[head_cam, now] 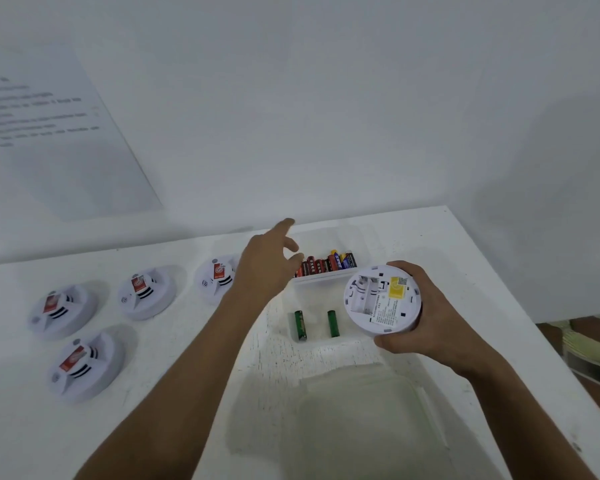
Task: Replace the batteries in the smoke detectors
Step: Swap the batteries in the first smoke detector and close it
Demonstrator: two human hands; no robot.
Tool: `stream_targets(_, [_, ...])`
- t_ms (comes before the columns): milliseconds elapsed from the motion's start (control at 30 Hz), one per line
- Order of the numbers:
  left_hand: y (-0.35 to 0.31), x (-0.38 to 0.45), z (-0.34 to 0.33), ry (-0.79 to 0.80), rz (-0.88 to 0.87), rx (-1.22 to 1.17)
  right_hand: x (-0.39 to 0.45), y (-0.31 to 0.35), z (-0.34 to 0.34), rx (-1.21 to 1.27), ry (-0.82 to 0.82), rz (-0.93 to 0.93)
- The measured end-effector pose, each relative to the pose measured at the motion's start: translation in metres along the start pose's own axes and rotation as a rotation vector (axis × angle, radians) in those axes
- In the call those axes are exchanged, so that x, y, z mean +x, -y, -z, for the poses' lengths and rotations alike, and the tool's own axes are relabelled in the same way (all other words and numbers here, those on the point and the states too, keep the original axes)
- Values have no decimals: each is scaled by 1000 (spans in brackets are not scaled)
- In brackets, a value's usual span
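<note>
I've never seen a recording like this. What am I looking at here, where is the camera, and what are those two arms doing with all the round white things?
There is no machine: these are a person's two bare hands, filmed by one camera worn on the head, looking forward and down at a white table. The right hand holds a smoke detector turned over, so you see its open, empty battery slot. The left hand, fingers relaxed and holding nothing, reaches toward a small tray of batteries near the wall. Two green batteries lie in a clear box nearby. Four more smoke detectors sit face up on the left. A clear plastic tub stands close to the person, and a printed sheet hangs on the wall.
</note>
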State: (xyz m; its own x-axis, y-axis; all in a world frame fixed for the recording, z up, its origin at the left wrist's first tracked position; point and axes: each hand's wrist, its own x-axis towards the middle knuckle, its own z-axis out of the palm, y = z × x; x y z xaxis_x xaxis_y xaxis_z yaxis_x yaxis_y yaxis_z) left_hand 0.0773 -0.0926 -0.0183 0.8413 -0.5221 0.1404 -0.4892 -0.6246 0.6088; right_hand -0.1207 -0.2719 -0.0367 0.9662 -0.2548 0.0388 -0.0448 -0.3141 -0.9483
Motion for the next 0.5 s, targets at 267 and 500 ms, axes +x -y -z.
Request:
stream_targets(267, [-11, 54, -47, 356, -27, -87, -7, -4, 14, 16, -49, -24])
stream_targets(500, [-7, 59, -61, 415, 8, -77, -11, -10, 19, 26, -61, -27])
